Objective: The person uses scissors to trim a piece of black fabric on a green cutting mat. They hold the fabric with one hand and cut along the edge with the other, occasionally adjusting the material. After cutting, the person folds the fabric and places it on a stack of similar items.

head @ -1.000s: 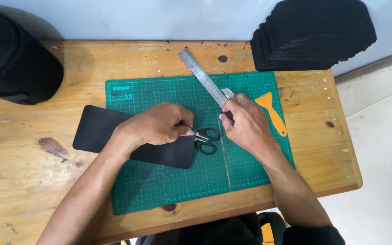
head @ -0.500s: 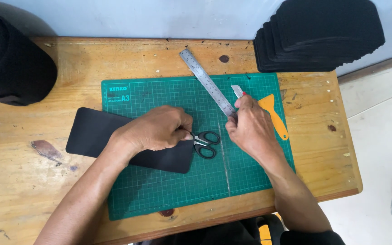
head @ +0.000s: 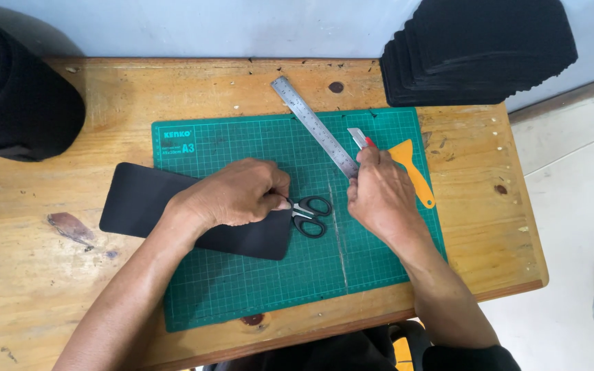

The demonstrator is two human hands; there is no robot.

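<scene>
The left hand [head: 235, 196] presses with curled fingers on the black sheet [head: 146, 199] lying across the green cutting mat [head: 242, 288], beside the scissors [head: 311, 215]. The right hand [head: 379, 196] grasps what seems a utility knife [head: 359, 137], touching the steel ruler [head: 311, 124].

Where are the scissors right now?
In the head view the scissors lie on the green cutting mat, mid-table, their black handles between the left hand and the right hand, beside the black sheet.
</scene>
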